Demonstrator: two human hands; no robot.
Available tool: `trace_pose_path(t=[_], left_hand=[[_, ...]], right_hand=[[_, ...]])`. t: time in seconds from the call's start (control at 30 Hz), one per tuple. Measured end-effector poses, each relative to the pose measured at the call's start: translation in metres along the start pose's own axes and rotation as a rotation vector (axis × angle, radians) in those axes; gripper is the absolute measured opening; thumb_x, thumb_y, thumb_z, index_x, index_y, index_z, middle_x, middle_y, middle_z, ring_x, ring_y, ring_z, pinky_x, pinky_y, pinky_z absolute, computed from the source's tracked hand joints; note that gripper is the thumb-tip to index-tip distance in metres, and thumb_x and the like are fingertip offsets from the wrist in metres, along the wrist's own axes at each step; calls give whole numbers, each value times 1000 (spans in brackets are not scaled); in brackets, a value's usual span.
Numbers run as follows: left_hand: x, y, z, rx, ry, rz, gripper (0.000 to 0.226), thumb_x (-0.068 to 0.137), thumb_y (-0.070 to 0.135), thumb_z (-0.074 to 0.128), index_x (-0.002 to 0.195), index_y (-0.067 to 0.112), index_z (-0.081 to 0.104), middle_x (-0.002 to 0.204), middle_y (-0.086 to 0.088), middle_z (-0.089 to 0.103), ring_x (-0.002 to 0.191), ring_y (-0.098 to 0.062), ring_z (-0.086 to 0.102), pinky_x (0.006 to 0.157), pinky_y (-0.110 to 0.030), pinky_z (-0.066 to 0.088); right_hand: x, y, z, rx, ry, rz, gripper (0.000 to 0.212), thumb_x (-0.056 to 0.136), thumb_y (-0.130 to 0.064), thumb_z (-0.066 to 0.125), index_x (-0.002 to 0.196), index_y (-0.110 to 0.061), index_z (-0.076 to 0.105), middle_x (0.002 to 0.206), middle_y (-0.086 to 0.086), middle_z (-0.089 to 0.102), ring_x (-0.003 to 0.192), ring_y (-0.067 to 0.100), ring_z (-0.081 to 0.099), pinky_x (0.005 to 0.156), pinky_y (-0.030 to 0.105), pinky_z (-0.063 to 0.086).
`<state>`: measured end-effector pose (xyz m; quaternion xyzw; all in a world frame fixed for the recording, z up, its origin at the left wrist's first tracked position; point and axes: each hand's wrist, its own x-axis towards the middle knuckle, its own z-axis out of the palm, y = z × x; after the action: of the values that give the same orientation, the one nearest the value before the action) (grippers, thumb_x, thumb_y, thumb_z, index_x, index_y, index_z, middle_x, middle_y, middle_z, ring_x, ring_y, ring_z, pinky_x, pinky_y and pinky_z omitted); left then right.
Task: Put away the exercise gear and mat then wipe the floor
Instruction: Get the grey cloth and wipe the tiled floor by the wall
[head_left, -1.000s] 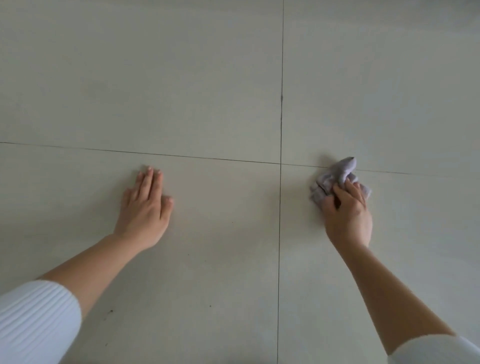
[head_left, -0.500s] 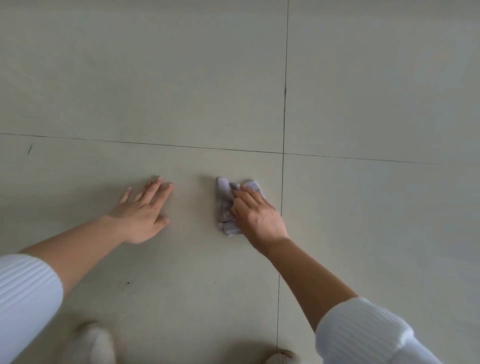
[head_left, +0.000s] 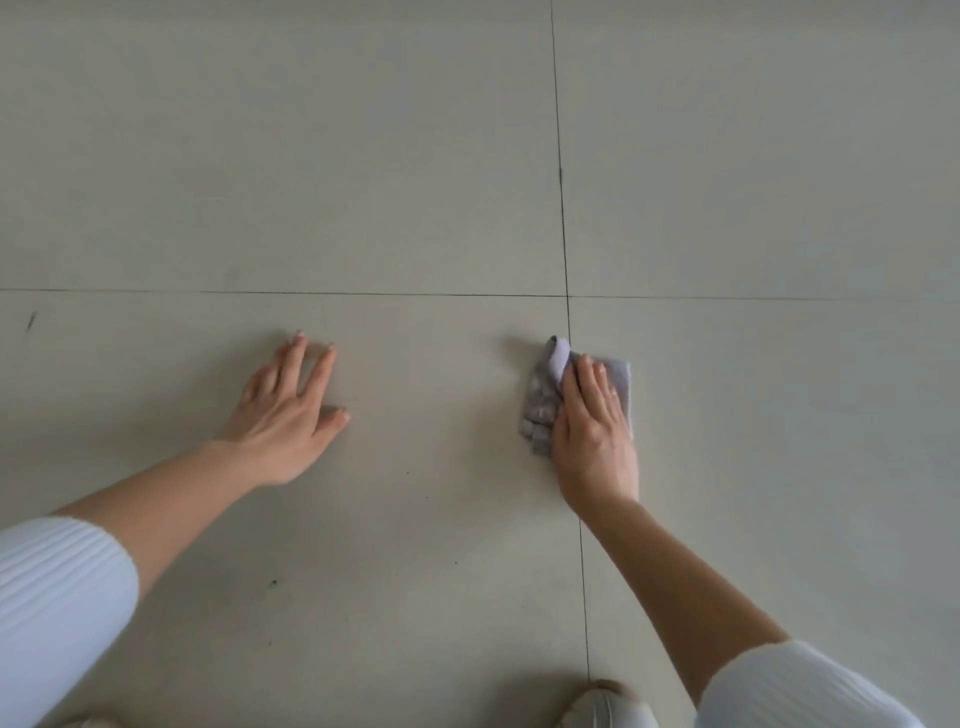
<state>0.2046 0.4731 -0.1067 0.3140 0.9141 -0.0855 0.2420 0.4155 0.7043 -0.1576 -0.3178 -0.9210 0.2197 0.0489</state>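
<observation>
Head camera looks straight down at a pale tiled floor (head_left: 363, 156), where two thin dark grout lines (head_left: 563, 234) cross a little above the hands. The right hand (head_left: 595, 431) lies palm down on a small grey-lilac cloth (head_left: 540, 405) and presses it to the floor. Its fingers (head_left: 587, 379) are laid close together and nearly straight over the fabric, not wrapped round it (the thumb is hidden, so I cannot tell whether it catches a fold). The cloth is crumpled and straddles the upright grout line just below the crossing. Its left part shows beside the hand, one fold stands up by the forefinger, and a strip of it peeks out past the fingertips on the right.

The left hand (head_left: 291, 410) rests flat on the near left tile, palm down, with its fingers spread and straight. It holds nothing and is well apart from the cloth. Both forearms are bare, and a ribbed white sleeve (head_left: 57, 603) is pushed up on each arm. A few dark specks (head_left: 272, 582) dot the tile below the left hand, and a short dark mark (head_left: 31, 321) lies near the left edge. The toe of a pale shoe (head_left: 608, 709) shows at the bottom edge, by the upright grout line
</observation>
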Motion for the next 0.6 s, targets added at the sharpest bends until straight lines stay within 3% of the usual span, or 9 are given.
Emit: trace_pose_path(t=[0.23,0.37,0.43,0.5,0.6], left_hand=[[-4,-38,14,-81,38,-16,75,96,44,37,150,12,-4,156,-17,-16,145,-30,-9,117,-40,2],[-6,-71,23,-123,106,-76,76,95,42,40,150,8,0,156,-22,-11,145,-35,-7,116,-43,1],[-7,-89,25,-170,130,-160,77,95,43,37,150,4,-1,155,-23,-10,145,-35,-6,116,-43,1],[-11,-106,30,-209,126,-243,78,96,45,33,149,2,-4,156,-22,-12,145,-32,-7,117,-42,1],[-19,-122,40,-243,150,-280,78,96,46,31,148,-1,-4,157,-19,-10,146,-29,-7,118,-41,1]], right_hand=[[-39,-138,65,-54,-275,-549,55,92,-29,35,141,-4,45,147,12,43,137,28,38,116,39,26],[-21,-133,67,-182,-337,-719,55,99,-38,31,139,-4,46,144,15,46,134,28,43,115,36,27],[-4,-115,56,-238,-282,-653,56,103,-37,22,137,0,47,142,19,48,131,31,46,115,36,25],[19,-99,43,-311,-175,-491,64,104,-41,11,141,3,38,148,20,38,137,31,39,118,36,19],[53,-80,25,-366,-163,-127,64,101,-44,10,152,-4,2,159,10,-2,148,21,-1,118,30,-7]])
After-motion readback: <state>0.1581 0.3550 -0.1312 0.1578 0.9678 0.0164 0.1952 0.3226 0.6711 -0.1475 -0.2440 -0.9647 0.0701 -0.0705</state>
